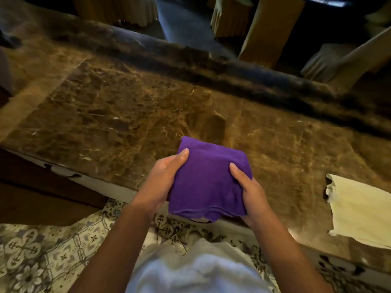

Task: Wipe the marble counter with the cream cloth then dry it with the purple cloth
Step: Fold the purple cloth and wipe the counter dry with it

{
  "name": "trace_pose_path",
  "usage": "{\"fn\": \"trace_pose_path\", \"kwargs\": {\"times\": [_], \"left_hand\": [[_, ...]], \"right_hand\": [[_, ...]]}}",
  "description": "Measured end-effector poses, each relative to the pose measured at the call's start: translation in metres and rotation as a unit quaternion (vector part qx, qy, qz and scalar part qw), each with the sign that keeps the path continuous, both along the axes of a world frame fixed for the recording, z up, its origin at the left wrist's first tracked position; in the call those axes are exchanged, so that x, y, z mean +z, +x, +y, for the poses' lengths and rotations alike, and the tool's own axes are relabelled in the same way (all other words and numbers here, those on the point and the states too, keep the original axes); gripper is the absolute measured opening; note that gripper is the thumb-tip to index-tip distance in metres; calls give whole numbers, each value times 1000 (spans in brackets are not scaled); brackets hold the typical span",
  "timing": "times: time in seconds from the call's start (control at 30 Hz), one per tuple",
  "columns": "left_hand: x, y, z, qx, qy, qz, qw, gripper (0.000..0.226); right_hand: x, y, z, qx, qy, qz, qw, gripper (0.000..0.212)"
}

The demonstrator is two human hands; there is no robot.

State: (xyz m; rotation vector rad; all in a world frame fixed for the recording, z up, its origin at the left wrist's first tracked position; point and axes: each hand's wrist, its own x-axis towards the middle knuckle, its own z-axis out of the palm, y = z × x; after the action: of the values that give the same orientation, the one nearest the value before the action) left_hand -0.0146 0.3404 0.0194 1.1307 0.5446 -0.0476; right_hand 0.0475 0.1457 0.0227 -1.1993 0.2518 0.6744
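Head view. I am seeing both hands gripping the folded purple cloth [208, 180] at the lower centre of the frame, over the near edge of the brown marble desk [118, 115]. The left hand [163, 180] is clasping the cloth's left side, its thumb lying across the top and the fingers [169, 195] curling underneath. The right hand [249, 195] is clasping the right side in the same manner, thumb on top. I cannot tell whether the cloth is touching the desk or being held just above it. The cream cloth [359, 212] is lying flat at the lower right of the frame, on the desk, well apart from the hands. A patterned floor [38, 252] is showing at the lower left.
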Motion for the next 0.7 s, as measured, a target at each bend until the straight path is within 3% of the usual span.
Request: {"fn": "trace_pose_path", "kwargs": {"times": [0.07, 0.13, 0.23, 0.33, 0.4, 0.47, 0.5, 0.6, 0.7], "left_hand": [[-1, 8, 19, -55, 9, -9, 998, 50], [0, 17, 40, -123, 1, -24, 992, 40], [3, 27, 78, -170, 26, -42, 984, 38], [-4, 34, 127, -149, 201, -52, 967, 24], [-12, 35, 161, -136, 409, -59, 901, 19], [-22, 37, 196, -119, 552, -84, 821, 20], [-28, 36, 214, -116, 601, -89, 786, 22], [-49, 30, 255, -117, 693, -25, 711, 40], [-67, 24, 267, -139, 721, 59, 676, 61]], "right_hand": [[6, -3, 8, -23, -46, -36, 998, 44], [21, -3, 11, -41, -105, -98, 989, 16], [45, 6, 1, -100, -228, -224, 942, 10], [50, 12, -10, -65, -360, -337, 868, 10], [38, 10, -12, 46, -452, -379, 806, 15], [18, -2, -10, 180, -498, -378, 759, 44], [9, -12, -7, 213, -509, -356, 754, 55], [-14, -35, 3, 128, -536, -350, 758, 56], [-36, -26, 27, 28, -599, -329, 730, 58]]}}
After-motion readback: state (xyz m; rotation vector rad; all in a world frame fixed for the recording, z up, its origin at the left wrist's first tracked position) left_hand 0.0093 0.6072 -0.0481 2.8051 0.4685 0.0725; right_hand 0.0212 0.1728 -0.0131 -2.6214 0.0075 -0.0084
